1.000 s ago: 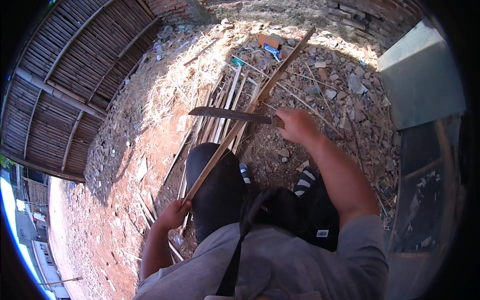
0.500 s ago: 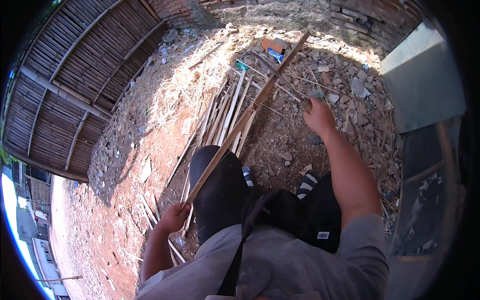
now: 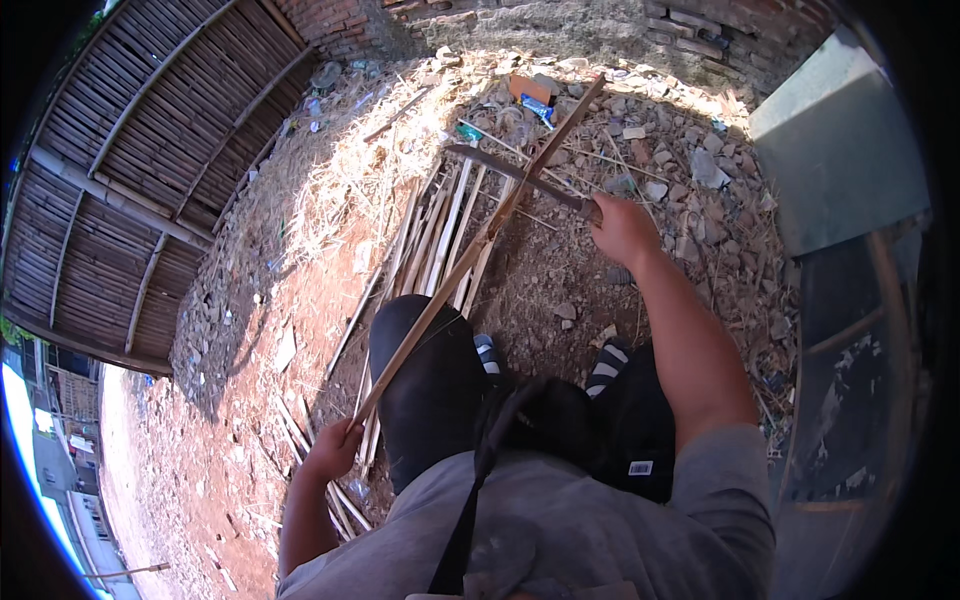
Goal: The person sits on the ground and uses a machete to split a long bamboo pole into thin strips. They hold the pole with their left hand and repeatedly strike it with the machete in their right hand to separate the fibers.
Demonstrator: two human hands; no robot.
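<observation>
My left hand [image 3: 334,450] grips the near end of a long bamboo strip [image 3: 440,297]. The strip slants up to the right, passing over my left knee, its far end over the rubble. My right hand [image 3: 624,228] is closed around the handle of a machete [image 3: 505,167]. Its dark, slightly curved blade points left and crosses the strip in its far half, where it appears to touch; the exact contact is hard to make out. Several split bamboo strips [image 3: 435,235] lie in a bundle on the ground beyond my left knee.
More strips [image 3: 300,430] lie on the dirt beside my left arm. A woven bamboo panel [image 3: 150,150] leans at the left. A brick wall [image 3: 530,35] closes the far side, with rubble and litter before it. Grey-green and dark panels [image 3: 840,150] stand at the right.
The machete has swung down and toward me along the strip, its blade now lying more level across it. My left hand and the strip's near end have shifted slightly left and nearer.
</observation>
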